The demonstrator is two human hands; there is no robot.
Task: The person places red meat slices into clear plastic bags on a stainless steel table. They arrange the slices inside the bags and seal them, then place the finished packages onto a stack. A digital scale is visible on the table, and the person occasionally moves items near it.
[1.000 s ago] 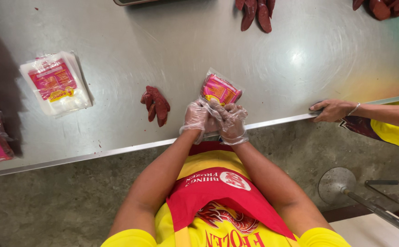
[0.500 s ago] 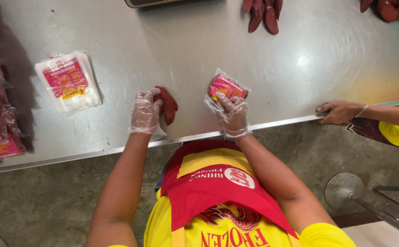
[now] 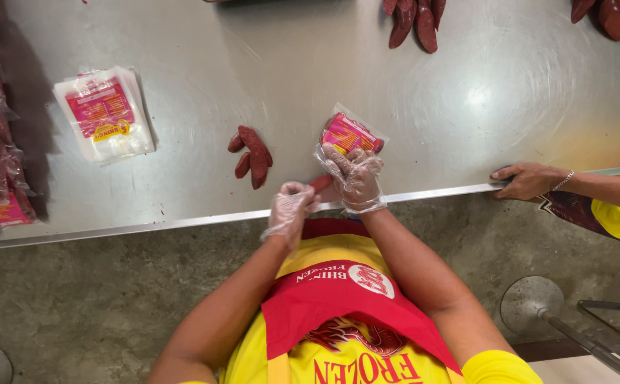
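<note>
Left hand (image 3: 290, 208), gloved, fingers curled narrow, pinching one dark red sausage (image 3: 321, 183) at steel table (image 3: 182, 85) edge, just left of pouch. Right hand (image 3: 356, 178), gloved, fingers closed on open mouth of clear pink-labelled pouch (image 3: 349, 135). Loose sausages (image 3: 251, 151) lie left of pouch, apart.

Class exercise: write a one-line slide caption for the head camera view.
Gloved left hand brings a red sausage to the printed pouch held by the right hand on a steel table.
</note>
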